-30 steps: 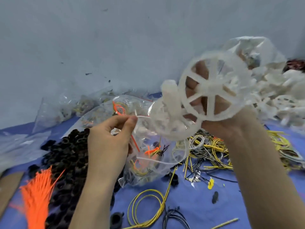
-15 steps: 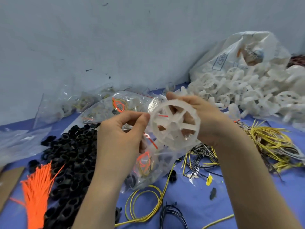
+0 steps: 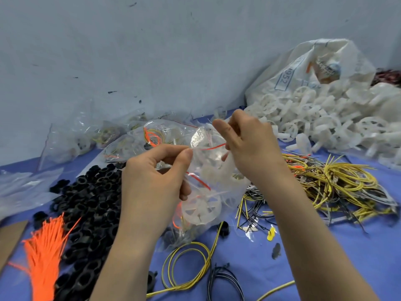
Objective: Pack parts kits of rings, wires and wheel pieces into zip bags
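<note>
At mid-frame the left hand [image 3: 156, 177] and the right hand [image 3: 249, 146] each pinched the zip bag [image 3: 217, 177] at its mouth, likely holding it taut for sealing; a white wheel [image 3: 201, 210] sat inside, black rings [image 3: 91, 203] lay lower left, wires [image 3: 329, 183] right.

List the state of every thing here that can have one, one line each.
zip bag: mouth open, wheel parts inside.
left hand: pinches the bag's rim.
right hand: pinches the opposite rim.
wheel piece: inside the bag.
white sack: open, wheel pieces spilling out.
black rings: loose pile.
yellow wires: tangled heap.
orange ties: bunched together.
packed bags: lying down, seals unclear.
</note>
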Demonstrator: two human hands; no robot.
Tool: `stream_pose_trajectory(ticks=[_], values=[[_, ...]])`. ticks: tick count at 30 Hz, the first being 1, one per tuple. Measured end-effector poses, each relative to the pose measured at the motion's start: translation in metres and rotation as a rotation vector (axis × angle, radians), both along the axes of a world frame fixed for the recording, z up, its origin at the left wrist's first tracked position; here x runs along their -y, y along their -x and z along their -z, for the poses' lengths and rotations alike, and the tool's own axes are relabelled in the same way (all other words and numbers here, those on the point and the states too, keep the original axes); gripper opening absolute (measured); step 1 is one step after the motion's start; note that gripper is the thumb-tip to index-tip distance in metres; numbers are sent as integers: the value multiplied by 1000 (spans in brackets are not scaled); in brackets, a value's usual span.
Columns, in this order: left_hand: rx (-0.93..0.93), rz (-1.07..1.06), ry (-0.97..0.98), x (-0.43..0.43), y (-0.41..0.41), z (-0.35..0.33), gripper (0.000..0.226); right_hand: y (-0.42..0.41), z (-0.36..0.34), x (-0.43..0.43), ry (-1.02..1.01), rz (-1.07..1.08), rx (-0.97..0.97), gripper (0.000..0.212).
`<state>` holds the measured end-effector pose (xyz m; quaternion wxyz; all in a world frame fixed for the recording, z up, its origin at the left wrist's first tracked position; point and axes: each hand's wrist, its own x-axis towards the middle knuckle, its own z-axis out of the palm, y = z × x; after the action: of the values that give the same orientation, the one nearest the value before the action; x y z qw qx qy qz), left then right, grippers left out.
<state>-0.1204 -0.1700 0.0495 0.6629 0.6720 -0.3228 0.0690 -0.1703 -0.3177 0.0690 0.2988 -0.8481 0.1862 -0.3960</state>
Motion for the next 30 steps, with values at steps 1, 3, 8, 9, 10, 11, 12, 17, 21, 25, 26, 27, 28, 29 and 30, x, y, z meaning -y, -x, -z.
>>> stream_pose_trajectory(ticks=[1,3,8,9,10,11,12,17,21,25,26,27,28,29,30], values=[[0,5,-1,0,0,0,14,-2,0,-3,-68,-48,9,36],[10,1,-1,0,0,-1,13,-5,0,-6,-153,-142,-4,24],[29,-46,19,-9,-14,-1,22,1,3,10,-8,-120,-216,40],[49,-45,4,-12,-17,-1,28,4,3,12,10,-114,-254,34],[77,-29,-21,-15,-21,-2,34,5,3,15,11,-111,-271,26],[116,-8,-70,-18,-24,-3,37,6,4,17,-3,-111,-272,18],[178,17,-150,-22,-26,-4,38,7,4,19,-18,-116,-267,14],[297,285,-528,-37,-20,-12,21,1,9,26,-318,-107,-78,10],[319,241,-652,-36,-11,-13,43,-9,11,16,-938,-349,297,20],[599,30,-479,-40,-14,-19,28,-10,2,13,-1144,-460,708,21],[634,-30,-398,-43,-16,-22,23,-8,-2,14,-1120,-490,784,21],[639,-77,-327,-46,-17,-24,19,-5,-6,14,-1085,-535,826,20],[616,-103,-263,-48,-19,-24,16,-1,-10,14,-1054,-580,833,20],[570,-106,-210,-49,-21,-23,12,1,-12,13,-1039,-606,810,20],[508,-87,-176,-48,-24,-22,5,4,-13,14,-1043,-605,767,20]])
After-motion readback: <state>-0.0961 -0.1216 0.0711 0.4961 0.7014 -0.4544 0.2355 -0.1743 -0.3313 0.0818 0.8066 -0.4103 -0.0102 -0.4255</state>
